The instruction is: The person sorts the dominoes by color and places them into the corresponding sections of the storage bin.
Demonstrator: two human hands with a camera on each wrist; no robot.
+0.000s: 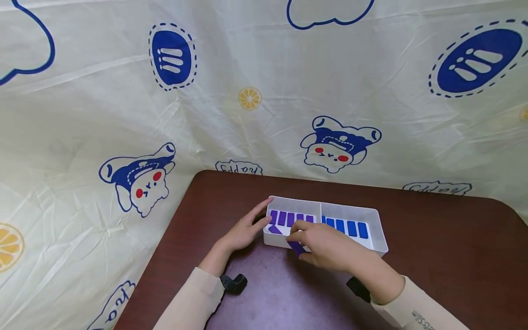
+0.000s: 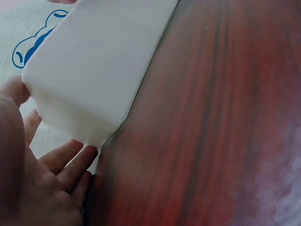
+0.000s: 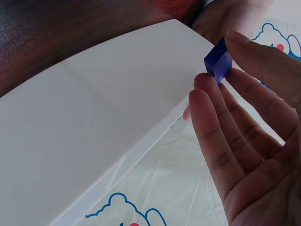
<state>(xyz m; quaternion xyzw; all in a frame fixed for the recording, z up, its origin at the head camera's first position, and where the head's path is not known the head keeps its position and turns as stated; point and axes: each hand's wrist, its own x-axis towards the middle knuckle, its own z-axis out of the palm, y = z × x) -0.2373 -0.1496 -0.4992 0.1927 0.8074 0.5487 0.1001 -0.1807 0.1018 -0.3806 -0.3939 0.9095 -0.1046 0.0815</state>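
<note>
A white two-compartment box (image 1: 277, 240) stands on the table. My left hand (image 1: 242, 233) rests against its left end with fingers extended; the left wrist view shows thumb and fingertips touching the box's corners (image 2: 84, 70). Between the thumb and fingers of my right hand (image 1: 330, 246) a small purple block (image 3: 219, 61) is pinched, held just over the front wall of the left compartment. Purple blocks (image 1: 290, 219) stand in a row there, and another purple block (image 1: 275, 229) lies slanted in front of them. Blue blocks (image 1: 351, 228) line the right compartment, partly hidden by my right hand.
Dark reddish-brown wood forms the tabletop (image 1: 433, 256), with rounded far corners. Behind and to the left hangs a pale sheet (image 1: 255, 50) printed with blue cartoon figures and orange slices. Each wrist carries a black strap-on device (image 1: 234, 284).
</note>
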